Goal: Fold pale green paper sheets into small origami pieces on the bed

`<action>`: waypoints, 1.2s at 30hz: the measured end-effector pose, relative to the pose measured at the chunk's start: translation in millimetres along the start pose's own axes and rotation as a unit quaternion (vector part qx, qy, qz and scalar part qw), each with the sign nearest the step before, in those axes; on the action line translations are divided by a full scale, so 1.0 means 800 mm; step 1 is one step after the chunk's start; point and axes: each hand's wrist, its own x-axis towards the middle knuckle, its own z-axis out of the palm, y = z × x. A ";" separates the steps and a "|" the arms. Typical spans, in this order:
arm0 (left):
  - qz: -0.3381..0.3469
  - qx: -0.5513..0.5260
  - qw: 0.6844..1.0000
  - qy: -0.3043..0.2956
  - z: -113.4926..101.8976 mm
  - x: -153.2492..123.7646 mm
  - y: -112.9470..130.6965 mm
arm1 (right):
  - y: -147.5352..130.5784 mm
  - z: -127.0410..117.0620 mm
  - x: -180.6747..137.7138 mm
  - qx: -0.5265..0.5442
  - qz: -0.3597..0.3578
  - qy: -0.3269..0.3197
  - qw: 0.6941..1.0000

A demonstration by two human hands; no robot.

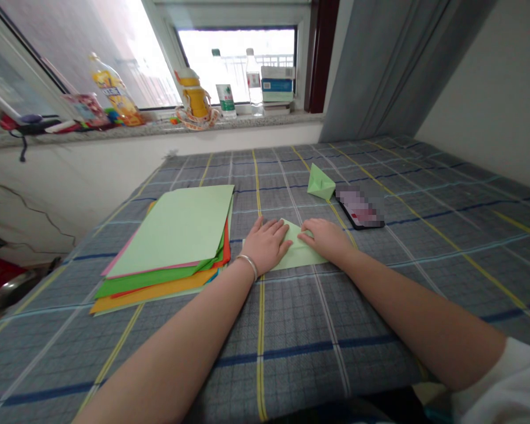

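Note:
A light green sheet of paper (301, 254), partly folded, lies on the grey checked cloth (291, 330) in front of me. My left hand (267, 242) rests flat on its left part, fingers stretched out, a silver bangle on the wrist. My right hand (325, 237) presses on the sheet's right part with its fingers curled down and pinched at a fold. A folded light green paper shape (321, 182) stands behind the hands, to the right.
A stack of coloured paper sheets (172, 247) lies to the left of my hands. A phone (360, 209) lies right of the folded shape. Bottles (225, 94), books and small items line the windowsill. A grey curtain (388, 65) hangs at the back right.

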 end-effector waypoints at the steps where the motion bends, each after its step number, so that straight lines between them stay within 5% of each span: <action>1: 0.005 0.006 1.000 0.003 0.000 -0.001 0.001 | 0.000 0.000 0.000 0.006 0.002 0.001 1.000; 10: 0.036 -0.018 0.996 -0.075 0.004 -0.002 -0.002 | 0.017 -0.002 0.004 0.119 0.048 -0.001 0.992; 20: 0.013 -0.031 0.994 -0.100 0.003 -0.001 -0.003 | 0.067 -0.012 -0.010 0.359 0.100 -0.087 0.924; 30: 0.011 -0.034 0.996 -0.087 0.006 -0.001 -0.002 | 0.074 -0.030 -0.017 0.390 0.143 -0.153 0.897; 36: 0.027 -0.022 0.999 -0.038 0.000 -0.004 0.004 | 0.075 -0.035 -0.019 0.270 0.083 -0.211 0.936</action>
